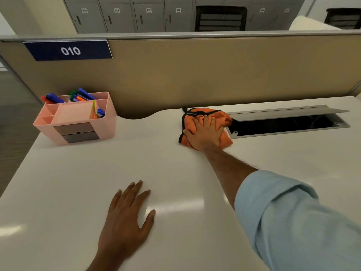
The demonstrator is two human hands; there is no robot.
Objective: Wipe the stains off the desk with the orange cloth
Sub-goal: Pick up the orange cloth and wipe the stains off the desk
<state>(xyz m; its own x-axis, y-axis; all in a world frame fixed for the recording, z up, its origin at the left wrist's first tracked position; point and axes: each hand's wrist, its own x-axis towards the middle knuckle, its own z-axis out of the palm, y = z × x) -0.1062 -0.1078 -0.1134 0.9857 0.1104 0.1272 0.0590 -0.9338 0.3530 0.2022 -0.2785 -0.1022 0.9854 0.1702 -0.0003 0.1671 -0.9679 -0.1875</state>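
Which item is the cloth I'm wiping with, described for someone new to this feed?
Start at the tan divider along the desk's far edge. Just before it, left of the open cable tray, lies the orange cloth under the right hand. It is the only crumpled, black-edged fabric there.

Desk smooth, glossy white; orange cloth soft, crumpled; organizer matt pink plastic.

Two bare hands, no rings, watch or gloves seen. Right hand: forearm bare, light blue sleeve rolled up in a thick cuff near the elbow. Left hand: wrist bare to frame edge
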